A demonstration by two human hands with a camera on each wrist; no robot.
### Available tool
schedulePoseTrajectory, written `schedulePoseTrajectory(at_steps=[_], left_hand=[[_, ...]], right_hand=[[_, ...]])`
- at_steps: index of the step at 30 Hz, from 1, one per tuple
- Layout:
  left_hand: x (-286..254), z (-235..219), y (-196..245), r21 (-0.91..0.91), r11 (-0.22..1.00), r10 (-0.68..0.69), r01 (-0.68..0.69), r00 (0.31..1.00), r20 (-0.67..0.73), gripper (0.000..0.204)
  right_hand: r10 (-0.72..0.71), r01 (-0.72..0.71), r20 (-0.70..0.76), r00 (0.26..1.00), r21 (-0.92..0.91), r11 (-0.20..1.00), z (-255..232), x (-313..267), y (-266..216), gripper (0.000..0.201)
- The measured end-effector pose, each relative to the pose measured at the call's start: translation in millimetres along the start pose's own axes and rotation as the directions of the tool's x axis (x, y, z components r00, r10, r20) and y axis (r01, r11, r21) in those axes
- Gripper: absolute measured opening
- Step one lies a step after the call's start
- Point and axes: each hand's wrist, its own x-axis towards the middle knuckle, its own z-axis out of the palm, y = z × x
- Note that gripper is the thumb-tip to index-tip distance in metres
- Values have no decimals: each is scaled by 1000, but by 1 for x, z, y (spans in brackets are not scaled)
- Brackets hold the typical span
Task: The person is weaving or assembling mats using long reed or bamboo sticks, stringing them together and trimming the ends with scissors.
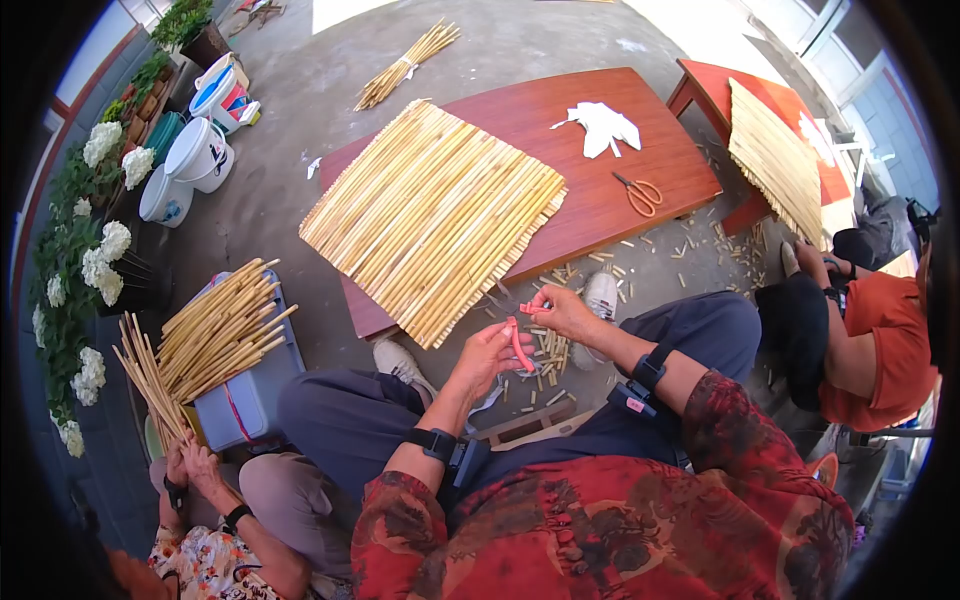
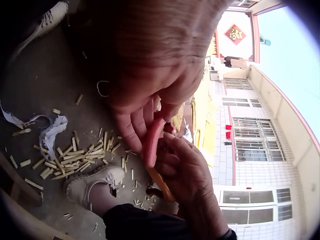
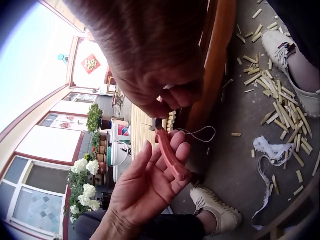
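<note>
My left hand [image 1: 489, 352] holds a red-handled tool [image 3: 171, 159] that looks like small pliers, one curved handle lying across its fingers. Metal shows at the tool's upper end. My right hand [image 1: 566, 312] pinches the tool at that end with curled fingers, which partly hide it. Between the two hands in the right wrist view hangs a loop of thin thread [image 3: 212, 139]. Just beyond them lies a mat of stalks [image 1: 430, 220], laid side by side over the edge of a low reddish-brown table [image 1: 480, 110].
Scissors [image 1: 640, 194] and white cloth [image 1: 602, 128] lie on the table. Cut stalk pieces [image 1: 548, 360] litter the floor by my shoes. A person at left holds stalks [image 1: 150, 365]; another sits right, by a second mat [image 1: 775, 150]. Buckets [image 1: 200, 150] stand far left.
</note>
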Motion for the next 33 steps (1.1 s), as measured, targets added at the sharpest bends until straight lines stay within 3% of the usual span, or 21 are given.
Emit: schedulePoseTrajectory(at_steps=[1,4,6,9,14,19,22,33], left_hand=[[3,-1,-1,-3,1000,0,0,1000,-2,32],[14,-5,-4,16,1000,14,-14,1000,3,26],[19,-6,-4,-18,998,62,-64,996,-62,22],[23,-7,-2,-20,999,32,-33,996,-85,22],[24,-1,-13,-40,999,24,-26,999,-46,23],[26,-3,-10,-39,999,7,-8,999,-46,21],[29,-3,-9,-26,999,21,-22,998,-54,20],[34,-8,-11,-60,997,38,-42,996,-77,23]], right_hand=[[-53,50,-14,999,-148,988,2,3,2,18],[-20,19,-32,999,-21,1000,14,6,-4,19],[5,-8,-48,999,-60,998,14,7,-14,21],[40,-48,-76,996,-104,993,14,7,-19,24],[162,-178,-116,980,-147,973,13,-4,-19,26],[15,-56,-218,976,-180,982,18,4,4,33],[83,-129,-166,983,-289,949,13,8,-6,32],[130,-166,-137,982,-297,940,14,13,-15,31]])
